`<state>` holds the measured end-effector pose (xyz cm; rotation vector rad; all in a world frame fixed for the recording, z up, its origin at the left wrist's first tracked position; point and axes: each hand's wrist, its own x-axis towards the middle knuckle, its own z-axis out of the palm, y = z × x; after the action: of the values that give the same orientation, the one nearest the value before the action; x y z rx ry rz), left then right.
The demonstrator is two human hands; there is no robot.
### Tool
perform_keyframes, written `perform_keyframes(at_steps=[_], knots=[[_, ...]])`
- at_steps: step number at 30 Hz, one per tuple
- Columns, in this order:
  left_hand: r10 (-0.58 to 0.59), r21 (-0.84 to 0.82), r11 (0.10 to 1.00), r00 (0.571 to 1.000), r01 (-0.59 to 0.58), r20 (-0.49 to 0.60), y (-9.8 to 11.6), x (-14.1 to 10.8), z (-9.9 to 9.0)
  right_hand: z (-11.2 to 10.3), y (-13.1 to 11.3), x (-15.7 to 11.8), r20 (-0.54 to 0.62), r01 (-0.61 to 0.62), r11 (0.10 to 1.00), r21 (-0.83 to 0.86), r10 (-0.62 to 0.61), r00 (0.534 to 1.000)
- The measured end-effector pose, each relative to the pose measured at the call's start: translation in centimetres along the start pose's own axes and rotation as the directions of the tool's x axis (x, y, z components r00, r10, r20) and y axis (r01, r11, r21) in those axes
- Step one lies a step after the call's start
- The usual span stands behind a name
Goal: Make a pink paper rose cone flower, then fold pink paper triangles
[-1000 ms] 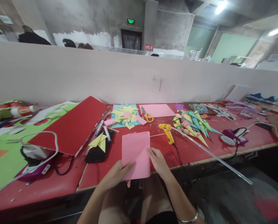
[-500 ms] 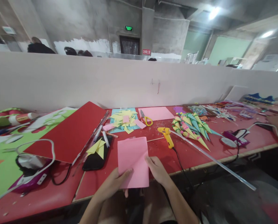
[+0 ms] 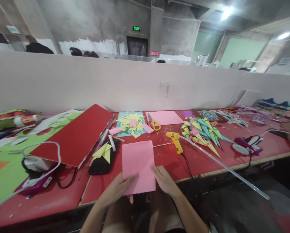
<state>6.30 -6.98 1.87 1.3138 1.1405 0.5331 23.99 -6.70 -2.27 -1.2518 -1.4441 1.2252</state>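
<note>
At a red surface (image 3: 200, 162), the person's left hand (image 3: 120, 187) and right hand (image 3: 164, 180) grasp a pink sheet (image 3: 138, 160), fingers (image 3: 130, 180) at opposite sides presumably to steady it, left of a glue gun (image 3: 177, 141) whose handle (image 3: 179, 149) points nearer, seemingly for easy reach.

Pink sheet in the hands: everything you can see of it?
The pink sheet is plain, matte and roughly rectangular, like thin paper or foam; no marks show. The left hand grips its lower left, thumb on top, a fingertip showing below; the right hand holds its right edge. It appears in front of the red table, overlapping its front edge; whether it touches the table or is folded, I can't tell.
</note>
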Motion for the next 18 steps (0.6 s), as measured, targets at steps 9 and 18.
perform_keyframes(at_steps=[9, 18], knots=[[0.001, -0.084, 0.996, 1.000, 0.001, 0.031, -0.83, 0.08, 0.03, 0.10, -0.20, -0.02, 0.045, 0.035, 0.999, -0.029, -0.034, 0.998], [-0.039, -0.035, 0.999, 0.999, 0.040, 0.017, -0.78, -0.52, -0.30, -0.48, -0.34, -0.28, 0.198, 0.065, 0.991, -0.113, -0.042, 0.979]])
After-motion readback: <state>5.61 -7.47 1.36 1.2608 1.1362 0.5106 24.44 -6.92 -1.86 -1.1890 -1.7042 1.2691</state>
